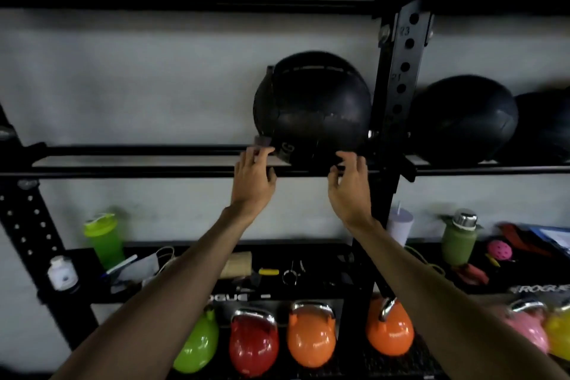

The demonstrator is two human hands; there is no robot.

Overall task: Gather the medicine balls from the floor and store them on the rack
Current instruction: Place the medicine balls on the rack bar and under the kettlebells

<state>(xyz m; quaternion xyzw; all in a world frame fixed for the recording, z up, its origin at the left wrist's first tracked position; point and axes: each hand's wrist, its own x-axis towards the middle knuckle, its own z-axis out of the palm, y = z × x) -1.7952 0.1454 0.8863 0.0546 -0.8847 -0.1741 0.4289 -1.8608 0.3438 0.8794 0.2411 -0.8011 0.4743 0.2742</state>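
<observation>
Medicine ball [311,108] sits on the rack [404,55] shelf, against the upright.

Both hands, left hand [253,177] and right hand [347,187], hover just below it, fingers spread and gripping nothing, apparently steadying it. Two more balls [462,120] lie right, the farthest cut off by the frame.

A gym's storage wall: a black steel rack [401,77] with numbered, hole-punched uprights stands against a plain grey wall. Black medicine balls [311,108] sit on its upper rails, while coloured kettlebells [311,339] in green, red, orange, pink and yellow line the bottom tier. Drink bottles [105,241] and small odds and ends crowd the middle shelf [308,295], which carries a partly hidden equipment-brand logo.
</observation>
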